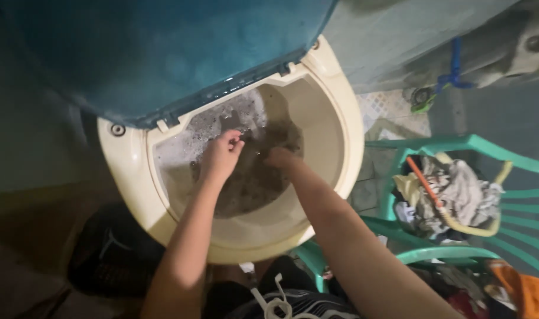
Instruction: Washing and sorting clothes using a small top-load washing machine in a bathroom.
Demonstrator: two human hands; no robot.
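While both arms are reached down into the cream washing machine tub (334, 118), the work is centred on the dark wet laundry (252, 177) lying in murky water at the bottom, with soap foam (216, 121) gathered along the far wall. The blue lid (157, 53) is seen propped open behind the tub. The left hand (221, 156) is held just above the waterline, its grip pressed together, fingertips pinched on what looks like a small fold of the dark cloth. The right hand (279, 158) is sunk into the laundry beside it; its grip cannot be told, since the fingers are hidden in cloth and water.

For this step to be done well, it is judged that the fabric should be gathered in a fuller handful rather than a fingertip pinch, as soaked cloth is heavy and slips easily. A tangled piece is best freed by being lifted slowly, with the submerged hand kept under the bulk for support, so that water is not splashed over the rim.

To the right, a green plastic chair (458, 145) is seen well apart from the tub, piled with clothes (458, 192) and a yellowish hose (467, 227). A black basket (113, 251) is set on the floor at the left.
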